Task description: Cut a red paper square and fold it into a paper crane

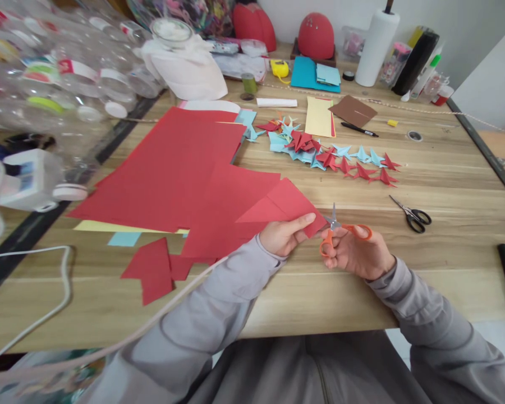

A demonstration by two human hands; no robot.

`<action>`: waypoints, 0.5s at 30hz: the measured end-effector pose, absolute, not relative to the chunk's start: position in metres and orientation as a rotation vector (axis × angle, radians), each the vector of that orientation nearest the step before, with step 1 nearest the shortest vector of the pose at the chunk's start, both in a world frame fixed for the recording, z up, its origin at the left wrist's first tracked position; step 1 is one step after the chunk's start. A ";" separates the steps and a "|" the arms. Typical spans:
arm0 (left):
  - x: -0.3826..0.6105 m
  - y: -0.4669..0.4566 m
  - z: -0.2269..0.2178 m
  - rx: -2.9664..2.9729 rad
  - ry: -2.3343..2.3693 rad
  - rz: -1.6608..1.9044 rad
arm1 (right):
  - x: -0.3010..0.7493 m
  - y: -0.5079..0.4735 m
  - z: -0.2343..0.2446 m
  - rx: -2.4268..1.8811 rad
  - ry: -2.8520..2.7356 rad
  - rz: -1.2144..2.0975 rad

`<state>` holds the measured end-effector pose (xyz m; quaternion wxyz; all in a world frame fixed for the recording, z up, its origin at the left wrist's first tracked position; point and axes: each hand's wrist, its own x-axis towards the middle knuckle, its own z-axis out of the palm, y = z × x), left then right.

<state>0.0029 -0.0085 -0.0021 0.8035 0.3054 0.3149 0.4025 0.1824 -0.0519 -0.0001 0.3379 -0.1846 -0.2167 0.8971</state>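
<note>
My left hand (284, 235) pinches the near corner of a folded red paper sheet (278, 207), thumb on top. My right hand (356, 252) grips small orange-handled scissors (340, 229), fingers through the loops, blades pointing up at the paper's right edge. Both hands hover just above the wooden table (446, 185), close together near its front edge. Grey sleeves cover both arms.
Large red sheets (172, 168) cover the table's left middle, with red offcuts (151, 269) near the front. A row of red and blue folded paper figures (332, 157) lies behind. Black scissors (413, 214), a pen (359, 129), paper towel roll (376, 39), plastic bottles (67, 73) and a white cable (46, 314) surround.
</note>
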 end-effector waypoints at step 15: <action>0.004 -0.007 0.000 0.708 0.672 0.888 | 0.182 -0.051 -0.003 -0.471 -0.545 2.357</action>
